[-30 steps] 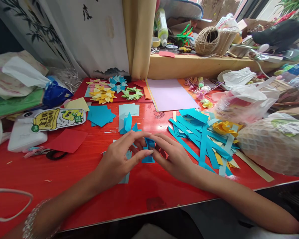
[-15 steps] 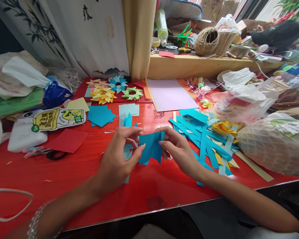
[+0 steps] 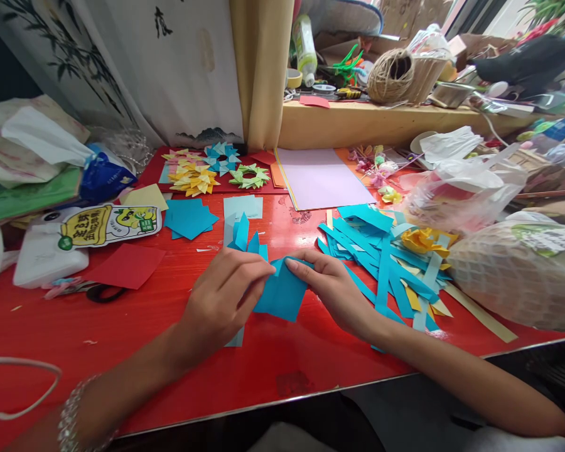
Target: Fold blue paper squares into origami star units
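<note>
Between my two hands a small blue sheet of paper (image 3: 282, 294) hangs tilted above the red table, with a faint crease down it. My left hand (image 3: 228, 285) pinches its upper left edge with closed fingertips. At the upper right, my right hand (image 3: 327, 279) grips the sheet, thumb on top and fingers behind. Just beyond my left hand stand folded blue paper pieces (image 3: 242, 233), partly hidden by it. Pale blue paper (image 3: 243, 207) lies behind them. A stack of blue squares (image 3: 191, 218) rests farther left.
Blue and yellow paper strips (image 3: 390, 270) are heaped to the right, beside a netted bundle (image 3: 513, 276). Folded paper rings (image 3: 249, 178) and lilac sheets (image 3: 324, 179) lie at the back. On the left are a red sheet (image 3: 127, 265) and a snack packet (image 3: 110, 226).
The blue sheet has turned and tipped between my hands. My left fingers, spread apart before, now pinch its upper edge; my right thumb has moved onto its top.
</note>
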`<state>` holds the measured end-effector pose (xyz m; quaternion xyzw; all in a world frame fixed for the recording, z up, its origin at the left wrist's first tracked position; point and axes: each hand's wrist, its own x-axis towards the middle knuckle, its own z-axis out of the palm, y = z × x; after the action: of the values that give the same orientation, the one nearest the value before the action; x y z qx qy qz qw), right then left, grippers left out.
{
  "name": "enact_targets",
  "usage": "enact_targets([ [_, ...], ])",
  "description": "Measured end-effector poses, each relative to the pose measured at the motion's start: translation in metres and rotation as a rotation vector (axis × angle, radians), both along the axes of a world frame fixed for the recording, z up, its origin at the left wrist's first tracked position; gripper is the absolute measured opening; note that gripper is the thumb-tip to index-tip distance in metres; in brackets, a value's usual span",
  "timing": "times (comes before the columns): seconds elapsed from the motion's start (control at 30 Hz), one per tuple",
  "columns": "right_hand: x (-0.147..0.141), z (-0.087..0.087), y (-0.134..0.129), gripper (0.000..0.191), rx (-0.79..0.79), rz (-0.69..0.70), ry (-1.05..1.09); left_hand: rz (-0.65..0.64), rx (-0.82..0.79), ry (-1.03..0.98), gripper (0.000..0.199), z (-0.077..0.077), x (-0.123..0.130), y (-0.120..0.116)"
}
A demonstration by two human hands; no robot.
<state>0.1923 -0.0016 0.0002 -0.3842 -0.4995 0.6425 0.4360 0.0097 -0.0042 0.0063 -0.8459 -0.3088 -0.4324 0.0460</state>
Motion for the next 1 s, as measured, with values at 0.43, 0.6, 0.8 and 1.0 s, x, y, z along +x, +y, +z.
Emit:
enact_targets([
  [0.43,0.005,0.004,0.004,0.016,-0.339,0.026,0.225,-0.084,0.334,0.307,0.029,-0.008,-0.012,0.009],
  [0.6,0.003,0.005,0.002,0.015,-0.366,0.046,0.231,-0.137,0.316,0.363,0.034,-0.010,-0.013,0.008],
  [0.8,0.002,0.001,0.003,0.018,-0.378,0.037,0.239,-0.169,0.383,0.387,0.026,-0.007,-0.008,0.009],
  [1.0,0.001,0.004,0.003,0.021,-0.391,0.026,0.200,-0.167,0.407,0.427,0.024,-0.003,-0.007,0.010],
])
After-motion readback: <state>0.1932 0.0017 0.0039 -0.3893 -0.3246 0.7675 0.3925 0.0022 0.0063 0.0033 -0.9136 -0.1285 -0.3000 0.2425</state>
